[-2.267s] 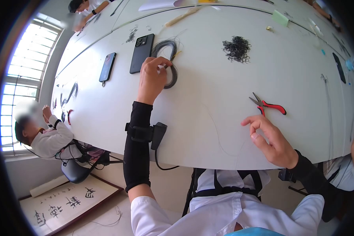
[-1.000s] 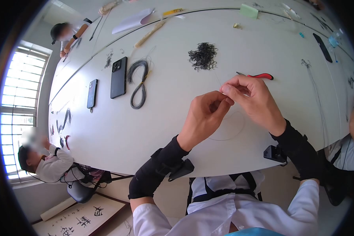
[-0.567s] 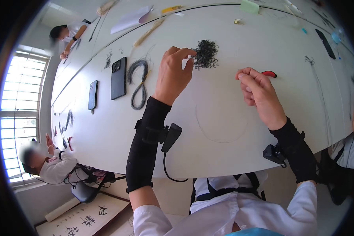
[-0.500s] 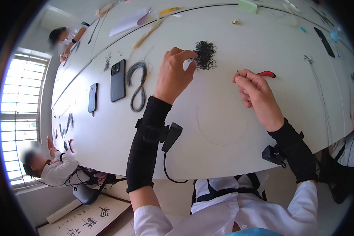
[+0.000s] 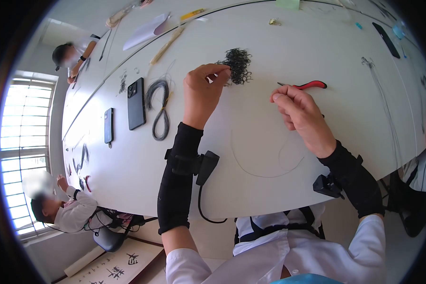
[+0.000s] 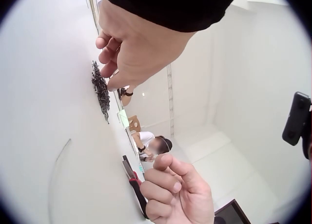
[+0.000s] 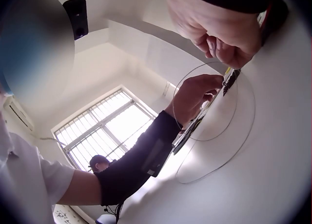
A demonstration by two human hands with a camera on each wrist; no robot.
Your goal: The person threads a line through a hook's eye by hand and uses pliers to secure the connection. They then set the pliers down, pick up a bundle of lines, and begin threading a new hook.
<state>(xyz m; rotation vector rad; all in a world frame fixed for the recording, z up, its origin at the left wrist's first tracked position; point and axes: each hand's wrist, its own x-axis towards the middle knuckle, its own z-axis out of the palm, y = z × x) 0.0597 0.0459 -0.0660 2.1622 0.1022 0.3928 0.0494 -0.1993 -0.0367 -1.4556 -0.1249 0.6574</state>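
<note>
My left hand (image 5: 201,94) is at the near left edge of a pile of small black fish hooks (image 5: 238,64). Thumb and index fingertip pinch together there, on a hook as far as shows; the fingers mostly cover it. To the right, my right hand (image 5: 300,113) pinches a thin clear line, its other fingers curled in. That line (image 7: 253,121) hangs in wide loops below the hand in the right wrist view and curves over the white table. Just beyond the right hand lie red-handled pliers (image 5: 312,85), partly covered by its fingers in the head view.
Left of my left hand lie a tied grey line coil (image 5: 161,120), a large dark phone (image 5: 136,104) and a smaller phone (image 5: 109,127). Long strands (image 5: 381,99) run down the table's right side. Other people sit around the table (image 5: 251,199).
My left hand left the coil, met the right hand, then moved to the hook pile, where its thumb and index finger have now closed together. The right hand moved up near the pliers and stays there.
</note>
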